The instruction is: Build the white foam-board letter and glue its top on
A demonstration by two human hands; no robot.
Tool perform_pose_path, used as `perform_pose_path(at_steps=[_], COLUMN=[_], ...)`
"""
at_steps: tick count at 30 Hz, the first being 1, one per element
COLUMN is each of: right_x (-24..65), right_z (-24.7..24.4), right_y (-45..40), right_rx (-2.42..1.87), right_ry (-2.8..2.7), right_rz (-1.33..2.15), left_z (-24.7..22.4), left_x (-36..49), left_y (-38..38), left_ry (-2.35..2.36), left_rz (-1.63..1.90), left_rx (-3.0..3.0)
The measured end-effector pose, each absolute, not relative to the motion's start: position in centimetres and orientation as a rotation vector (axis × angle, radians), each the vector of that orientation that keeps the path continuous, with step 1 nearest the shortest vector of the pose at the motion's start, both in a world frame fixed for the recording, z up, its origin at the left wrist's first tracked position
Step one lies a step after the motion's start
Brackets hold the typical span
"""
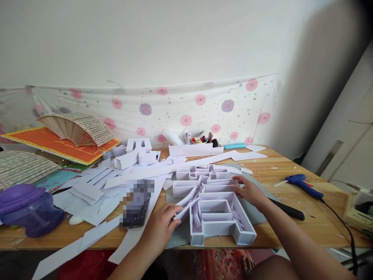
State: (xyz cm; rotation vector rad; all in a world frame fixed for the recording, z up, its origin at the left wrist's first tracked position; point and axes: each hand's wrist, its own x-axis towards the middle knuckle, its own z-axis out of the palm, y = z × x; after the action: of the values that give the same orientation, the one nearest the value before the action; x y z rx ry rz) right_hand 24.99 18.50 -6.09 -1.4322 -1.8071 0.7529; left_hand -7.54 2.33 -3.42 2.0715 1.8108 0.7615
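Observation:
A white board structure point(217, 216) of low upright walls lies on a grey-green mat point(176, 238). Its walls form several hollow compartments, and small white scraps sit inside some of them. My left hand point(163, 221) pinches the end of a slanting walled piece on the structure's left side, thumb and fingers on its two faces. At the upper right, my right hand point(247, 190) grips the end of a horizontal walled piece between thumb and fingers. Both hands are closed on the same structure.
White board scraps point(90, 194) and a phone point(136, 206) lie left, near a purple-lidded container point(29, 210) and folding fans point(78, 130). A blue glue gun point(304, 186) with a cord and a black-handled tool point(287, 210) are right. A white box point(190, 150) stands behind.

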Motion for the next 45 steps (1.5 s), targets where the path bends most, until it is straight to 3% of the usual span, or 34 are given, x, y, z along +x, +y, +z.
perform_pose_path(at_steps=[6,11,14,20,38,45], right_x=[27.0,27.8,27.4,26.8,26.8,26.8], right_z=[-5.9,-5.1,-4.7,-5.1,-5.9,-5.6], right_y=[18.3,17.9,17.6,17.6,18.2,18.1], right_rx=[-1.551,-1.6,-1.57,-1.503,-1.518,-1.504], right_ry=[-1.748,-1.705,-1.705,-1.71,-1.707,-1.757], right_rz=[0.747,0.444,0.413,0.476,0.476,0.419], left_z=[0.2,3.6,3.1,0.5,2.1,1.6], left_x=[-8.7,-14.3,-17.8,-22.0,-23.3,-21.3], left_y=[3.3,9.2,14.0,19.7,24.7,25.5], left_ry=[1.674,2.082,2.293,2.286,2.001,2.061], left_rz=[0.538,0.47,0.219,-0.065,0.185,0.074], left_rx=[2.06,2.208,2.177,2.058,2.194,2.291])
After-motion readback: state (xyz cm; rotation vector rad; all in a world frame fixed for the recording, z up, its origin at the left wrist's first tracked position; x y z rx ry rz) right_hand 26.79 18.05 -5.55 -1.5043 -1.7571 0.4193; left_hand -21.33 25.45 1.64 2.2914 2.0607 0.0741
